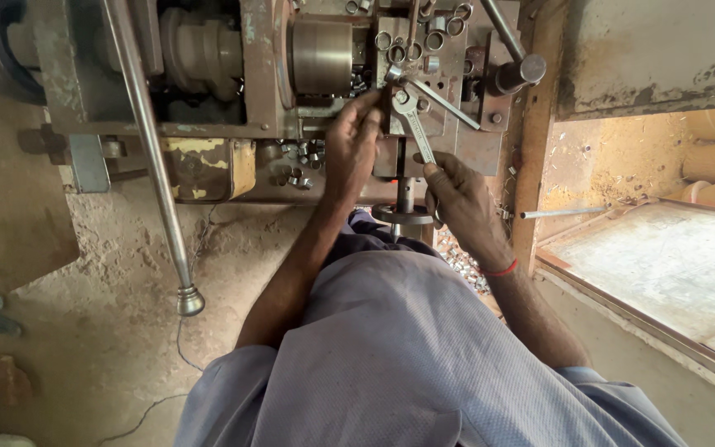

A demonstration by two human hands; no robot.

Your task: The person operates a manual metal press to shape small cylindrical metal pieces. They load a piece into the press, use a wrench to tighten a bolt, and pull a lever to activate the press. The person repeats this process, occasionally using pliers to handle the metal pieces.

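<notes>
The right hand (457,199) held a steel open-end spanner (414,128) by the lower end of its handle, with the fingers closed tightly around it. The spanner stood almost upright, leaning a little toward 11 o'clock, and its open head was set on a fitting of the old lathe-like machine (258,91), near the middle of the top of the view. The left hand (351,149) rested on the machine just at 9 o'clock from the spanner head; its fingers were bent and narrow, and the fingertips touched the part beside the head, but I could not tell whether they gripped anything. Many small metal rings (424,37) lay on the machine at 12 o'clock from the hands. A long lever with a round knob (190,300) hung down at 8 o'clock from the left hand. A small handwheel (403,215) was just below, between both wrists.
</notes>
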